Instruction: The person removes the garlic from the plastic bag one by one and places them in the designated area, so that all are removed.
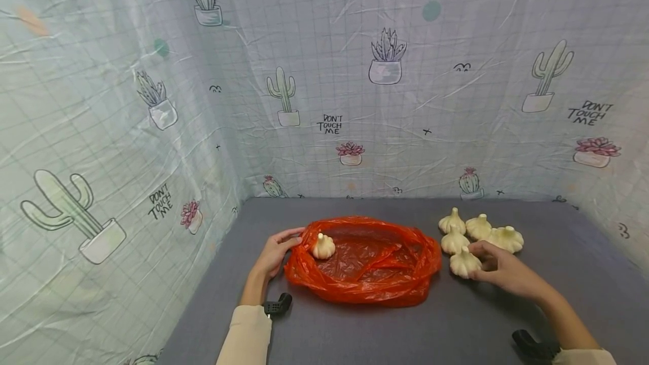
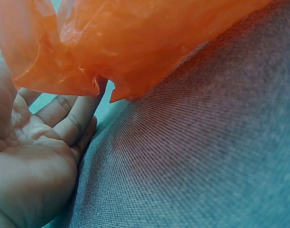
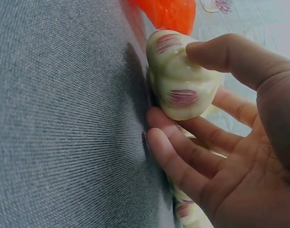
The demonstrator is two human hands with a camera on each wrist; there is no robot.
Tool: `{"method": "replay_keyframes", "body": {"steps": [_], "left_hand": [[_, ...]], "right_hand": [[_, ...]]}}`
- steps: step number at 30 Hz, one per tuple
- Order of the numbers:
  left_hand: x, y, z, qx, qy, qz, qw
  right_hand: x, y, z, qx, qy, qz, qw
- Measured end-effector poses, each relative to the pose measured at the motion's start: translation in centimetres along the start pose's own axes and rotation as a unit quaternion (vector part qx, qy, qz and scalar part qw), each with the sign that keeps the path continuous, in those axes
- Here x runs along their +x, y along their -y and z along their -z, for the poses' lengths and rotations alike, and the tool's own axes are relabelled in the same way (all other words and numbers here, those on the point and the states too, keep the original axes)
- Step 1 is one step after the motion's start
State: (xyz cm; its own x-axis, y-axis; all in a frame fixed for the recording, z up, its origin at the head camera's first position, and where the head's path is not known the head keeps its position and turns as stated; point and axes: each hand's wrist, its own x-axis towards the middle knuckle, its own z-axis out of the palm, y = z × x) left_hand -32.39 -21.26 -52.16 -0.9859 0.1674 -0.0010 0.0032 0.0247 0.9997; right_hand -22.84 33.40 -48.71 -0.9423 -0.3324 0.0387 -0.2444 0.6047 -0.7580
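Note:
A red plastic bag [image 1: 365, 292] lies on the grey table with its mouth spread wide. One garlic bulb [image 1: 323, 246] sits inside it at the left end. My left hand [image 1: 272, 255] holds the bag's left edge; in the left wrist view orange film [image 2: 121, 42] hides its fingertips. To the right of the bag, my right hand [image 1: 507, 270] pinches another garlic bulb [image 1: 465, 263] between thumb and fingers. The right wrist view shows this bulb [image 3: 182, 76] with purple streaks, close to the table surface. Several more garlic bulbs [image 1: 453, 221] are grouped just behind that hand.
The grey table [image 1: 345, 337] stretches under everything. A pale curtain printed with cacti [image 1: 385, 173] hangs behind the table and along its sides. A black wrist camera [image 1: 278, 304] is strapped to the left arm, and another [image 1: 534, 348] to the right.

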Motion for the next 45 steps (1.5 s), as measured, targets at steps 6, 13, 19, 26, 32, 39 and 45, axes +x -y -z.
{"method": "replay_keyframes", "body": {"steps": [6,13,19,26,32,39,45], "left_hand": [[0.01,0.01,-0.02,0.000,-0.002,0.005,1.0000],[0.11,0.08,0.03,0.002,-0.002,0.001,1.0000],[0.12,0.17,0.12,0.007,0.003,-0.004,1.0000],[0.07,0.25,0.12,0.003,0.002,-0.008,1.0000],[0.17,0.24,0.10,0.010,0.006,-0.020,0.9997],[0.18,0.22,0.10,0.005,0.000,-0.009,0.9999],[0.25,0.25,0.00,0.006,-0.005,-0.005,1.0000]], "right_hand": [[-0.03,0.03,-0.05,0.000,0.012,0.000,1.000],[-0.06,0.01,-0.13,0.008,0.027,0.016,0.999],[-0.08,0.02,-0.23,0.011,0.030,0.027,0.999],[-0.10,0.12,-0.01,0.026,0.046,0.015,0.998],[-0.10,0.09,0.20,0.018,0.048,0.010,0.999],[-0.08,0.17,0.30,0.015,0.047,0.005,0.999],[-0.14,0.35,0.68,0.011,0.044,0.017,0.999]]}}
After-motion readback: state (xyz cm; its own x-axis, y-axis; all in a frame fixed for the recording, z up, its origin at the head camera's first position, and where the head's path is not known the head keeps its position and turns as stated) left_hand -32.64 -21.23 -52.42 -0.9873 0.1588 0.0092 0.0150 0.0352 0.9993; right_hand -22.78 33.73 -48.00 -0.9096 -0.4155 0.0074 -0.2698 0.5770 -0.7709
